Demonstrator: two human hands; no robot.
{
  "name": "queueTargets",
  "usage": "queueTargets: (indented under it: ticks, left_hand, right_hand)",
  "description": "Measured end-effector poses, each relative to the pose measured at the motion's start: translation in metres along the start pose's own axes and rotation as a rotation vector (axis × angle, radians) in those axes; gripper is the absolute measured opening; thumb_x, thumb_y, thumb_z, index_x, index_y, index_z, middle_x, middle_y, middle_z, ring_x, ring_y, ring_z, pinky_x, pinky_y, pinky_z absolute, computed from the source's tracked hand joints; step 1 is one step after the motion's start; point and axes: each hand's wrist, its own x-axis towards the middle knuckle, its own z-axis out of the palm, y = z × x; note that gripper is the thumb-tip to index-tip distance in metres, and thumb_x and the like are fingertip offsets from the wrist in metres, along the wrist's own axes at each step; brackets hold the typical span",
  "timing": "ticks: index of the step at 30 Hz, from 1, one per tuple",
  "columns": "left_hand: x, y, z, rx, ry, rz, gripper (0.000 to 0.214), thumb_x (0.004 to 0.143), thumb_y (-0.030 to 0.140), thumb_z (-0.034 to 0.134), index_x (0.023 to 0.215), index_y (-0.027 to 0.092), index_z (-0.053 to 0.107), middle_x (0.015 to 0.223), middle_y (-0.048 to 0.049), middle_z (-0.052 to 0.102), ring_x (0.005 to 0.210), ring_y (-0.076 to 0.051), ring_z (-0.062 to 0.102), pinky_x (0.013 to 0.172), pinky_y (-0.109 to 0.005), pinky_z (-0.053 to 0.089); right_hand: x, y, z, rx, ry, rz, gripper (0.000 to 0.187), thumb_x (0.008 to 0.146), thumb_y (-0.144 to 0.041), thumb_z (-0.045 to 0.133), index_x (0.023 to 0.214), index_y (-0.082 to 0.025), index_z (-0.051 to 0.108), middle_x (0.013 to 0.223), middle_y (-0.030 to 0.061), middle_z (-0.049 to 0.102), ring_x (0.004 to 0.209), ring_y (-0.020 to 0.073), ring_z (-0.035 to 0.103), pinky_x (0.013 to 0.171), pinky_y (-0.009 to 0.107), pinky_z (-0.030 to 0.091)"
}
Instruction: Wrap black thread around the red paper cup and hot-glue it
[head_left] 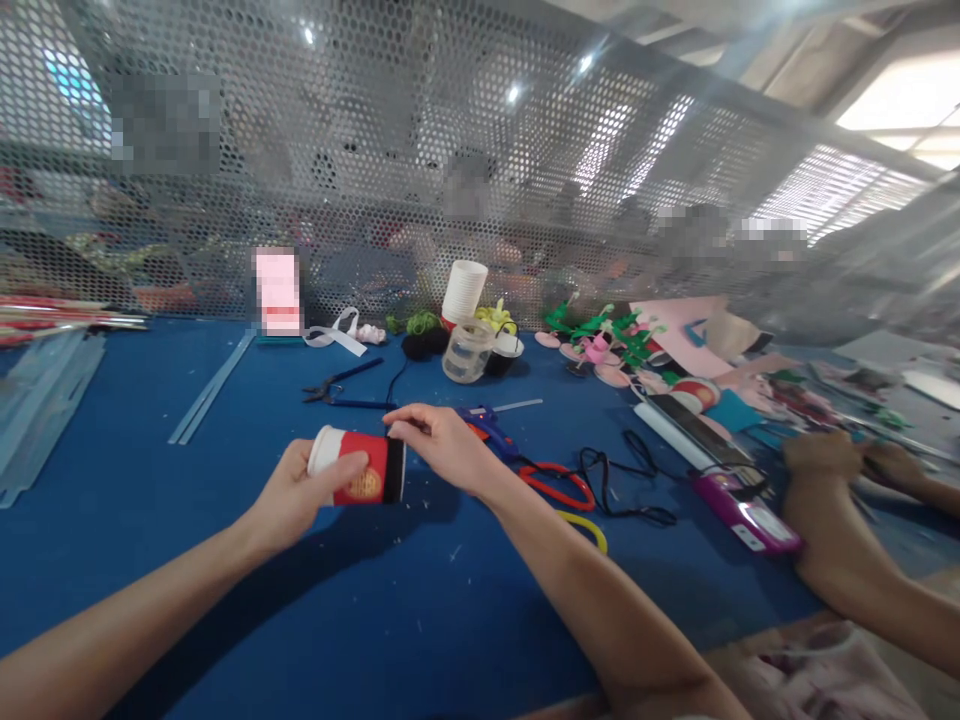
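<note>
My left hand is wrapped round a red paper cup held on its side above the blue table, white rim to the left, a gold emblem on its wall and a black band at its right end. My right hand pinches that black band at the cup's right edge with thumb and fingers. Just behind my right hand lies a blue glue gun with its cord trailing back.
Red-handled scissors and a yellow loop lie right of my forearm. Black pliers, a stack of white cups, a clear jar and green craft flowers stand farther back. Another person's hands work at right, near a purple case. A perforated metal screen closes the back.
</note>
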Motion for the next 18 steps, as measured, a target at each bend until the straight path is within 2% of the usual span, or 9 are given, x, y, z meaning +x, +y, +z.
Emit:
queueTargets:
  ticks: [3, 6, 10, 14, 18]
  left_hand:
    - [0.008, 0.003, 0.001, -0.251, 0.106, -0.137, 0.016, 0.058, 0.028, 0.062, 0.055, 0.013, 0.056, 0.046, 0.0027, 0.055, 0.041, -0.007, 0.046, 0.04, -0.016, 0.034]
    - [0.012, 0.006, 0.001, -0.348, 0.153, -0.202, 0.013, 0.057, 0.024, 0.062, 0.058, 0.012, 0.057, 0.047, 0.0022, 0.056, 0.042, -0.007, 0.048, 0.04, -0.017, 0.035]
    - [0.013, 0.005, 0.001, -0.358, 0.147, -0.245, 0.015, 0.06, 0.026, 0.06, 0.06, 0.011, 0.056, 0.046, 0.0021, 0.055, 0.039, -0.007, 0.045, 0.038, -0.017, 0.033]
    - [0.011, 0.006, 0.002, -0.325, 0.157, -0.236, 0.017, 0.059, 0.027, 0.061, 0.056, 0.011, 0.054, 0.043, 0.0033, 0.052, 0.037, -0.006, 0.043, 0.037, -0.017, 0.031]
    - [0.01, 0.007, 0.002, -0.287, 0.147, -0.209, 0.017, 0.059, 0.027, 0.061, 0.056, 0.012, 0.055, 0.045, 0.0023, 0.055, 0.04, -0.007, 0.046, 0.039, -0.017, 0.033]
  right_hand:
    - [-0.002, -0.001, -0.004, -0.06, 0.073, -0.038, 0.023, 0.079, -0.029, 0.038, 0.08, -0.013, 0.055, 0.077, 0.006, 0.061, 0.07, 0.0134, 0.055, 0.064, 0.027, 0.041]
    - [-0.009, -0.013, -0.006, -0.075, 0.015, -0.057, 0.025, 0.078, -0.035, 0.04, 0.073, -0.015, 0.053, 0.07, 0.0028, 0.058, 0.065, 0.012, 0.053, 0.059, 0.024, 0.04]
    - [-0.017, -0.025, 0.0, -0.105, -0.096, -0.02, 0.019, 0.067, -0.034, 0.056, 0.069, -0.017, 0.05, 0.067, -0.0008, 0.055, 0.059, 0.0099, 0.049, 0.054, 0.022, 0.038]
    - [-0.018, -0.022, 0.006, -0.123, -0.093, -0.004, 0.017, 0.067, -0.029, 0.056, 0.062, -0.018, 0.045, 0.058, -0.004, 0.047, 0.051, 0.0079, 0.042, 0.049, 0.021, 0.034]
    - [-0.015, -0.017, 0.004, 0.033, -0.145, 0.016, 0.021, 0.067, -0.035, 0.056, 0.064, -0.017, 0.045, 0.058, -0.0037, 0.047, 0.052, 0.0081, 0.043, 0.049, 0.021, 0.035]
